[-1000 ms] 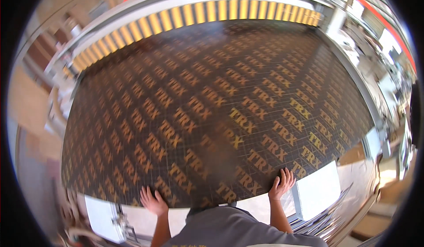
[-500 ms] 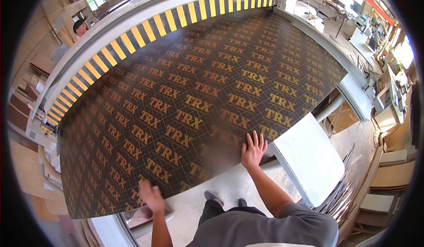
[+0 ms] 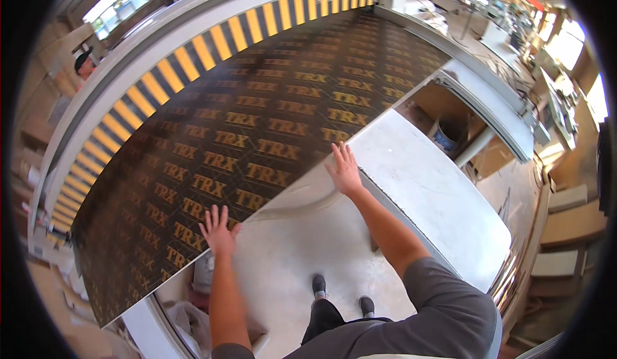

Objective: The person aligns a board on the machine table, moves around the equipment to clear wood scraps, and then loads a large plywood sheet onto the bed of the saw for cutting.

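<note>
A large dark brown panel (image 3: 257, 128) with a repeated gold pattern lies flat on the machine bed, its near edge running diagonally before me. My left hand (image 3: 217, 230) rests flat on the panel's near edge, fingers spread. My right hand (image 3: 344, 168) lies open on the same edge further right, where the panel meets a white table (image 3: 437, 198). Neither hand grips anything.
A yellow-and-black striped beam (image 3: 193, 51) spans the far side of the panel. A blue bucket (image 3: 447, 134) stands below the machine frame at right. A person in a cap (image 3: 85, 62) is at far left. Stacked boards (image 3: 565, 230) lie at right. My feet stand on concrete floor (image 3: 302, 243).
The panel has slid away from me and to the left. Both hands stay pressed on its near edge, arms stretched further out, and more floor and white table show.
</note>
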Action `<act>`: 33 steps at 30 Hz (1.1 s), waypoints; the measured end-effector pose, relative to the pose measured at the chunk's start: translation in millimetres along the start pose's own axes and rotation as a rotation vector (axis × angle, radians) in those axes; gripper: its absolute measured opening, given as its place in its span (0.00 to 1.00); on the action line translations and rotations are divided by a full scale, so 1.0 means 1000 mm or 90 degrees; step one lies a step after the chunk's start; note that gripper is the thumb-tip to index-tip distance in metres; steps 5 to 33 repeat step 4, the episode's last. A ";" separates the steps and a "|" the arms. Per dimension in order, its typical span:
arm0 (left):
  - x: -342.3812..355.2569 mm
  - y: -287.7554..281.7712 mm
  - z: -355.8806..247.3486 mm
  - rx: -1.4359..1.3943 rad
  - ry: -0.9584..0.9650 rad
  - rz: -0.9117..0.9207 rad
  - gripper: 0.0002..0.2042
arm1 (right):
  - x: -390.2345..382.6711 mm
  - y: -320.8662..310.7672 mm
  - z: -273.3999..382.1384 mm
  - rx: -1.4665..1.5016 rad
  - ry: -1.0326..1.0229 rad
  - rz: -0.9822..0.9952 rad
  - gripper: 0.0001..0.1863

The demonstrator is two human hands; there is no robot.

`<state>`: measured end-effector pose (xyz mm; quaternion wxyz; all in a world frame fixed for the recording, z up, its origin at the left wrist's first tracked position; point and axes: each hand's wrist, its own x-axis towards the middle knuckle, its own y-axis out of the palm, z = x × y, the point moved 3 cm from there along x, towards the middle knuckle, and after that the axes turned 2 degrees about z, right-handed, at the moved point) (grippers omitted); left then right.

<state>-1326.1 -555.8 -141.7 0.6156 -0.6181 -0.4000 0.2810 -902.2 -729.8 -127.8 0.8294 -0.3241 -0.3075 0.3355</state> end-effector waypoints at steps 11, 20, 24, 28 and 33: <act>-0.007 -0.019 0.012 0.011 -0.042 0.043 0.39 | -0.161 -0.093 -0.053 -0.071 0.049 -0.040 0.38; -0.007 -0.019 0.012 0.011 -0.042 0.043 0.39 | -0.161 -0.093 -0.053 -0.071 0.049 -0.040 0.38; -0.007 -0.019 0.012 0.011 -0.042 0.043 0.39 | -0.161 -0.093 -0.053 -0.071 0.049 -0.040 0.38; -0.007 -0.019 0.012 0.011 -0.042 0.043 0.39 | -0.161 -0.093 -0.053 -0.071 0.049 -0.040 0.38; -0.007 -0.019 0.012 0.011 -0.042 0.043 0.39 | -0.161 -0.093 -0.053 -0.071 0.049 -0.040 0.38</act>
